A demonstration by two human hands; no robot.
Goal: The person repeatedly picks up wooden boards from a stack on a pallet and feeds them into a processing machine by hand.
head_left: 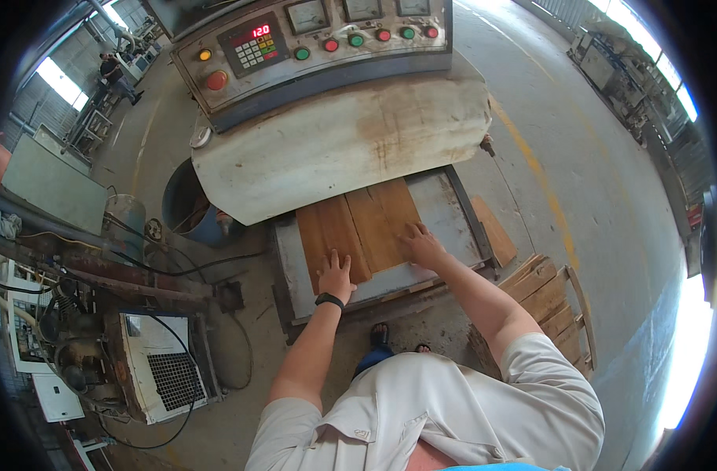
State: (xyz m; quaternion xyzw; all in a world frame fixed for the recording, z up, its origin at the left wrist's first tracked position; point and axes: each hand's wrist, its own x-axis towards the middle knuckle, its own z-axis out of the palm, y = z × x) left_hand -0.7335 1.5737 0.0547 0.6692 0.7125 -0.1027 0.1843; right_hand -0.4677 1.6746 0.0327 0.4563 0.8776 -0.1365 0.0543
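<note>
Just ahead of the head camera wearer's reach, your two hands work over a pair of brown wooden boards at a machine's pale hood (343,149). Your left grip (336,281), a dark band (329,300) behind it at the wrist, lies spread and unclenched on the near end of the left board (327,231). Your right grip (424,246) rests with bent fingers near the right edge of the right board (382,216); whether it grasps that edge, you cannot tell. Both boards lie side by side on the metal bed (441,204), running from your grips to beneath the hood. Beyond them stands a control panel (311,56) with red and green buttons. Right of your right grip are a loose board (493,231) and a stack of planks (543,294); far ahead and left of your left grip, another person (117,76) stands.
</note>
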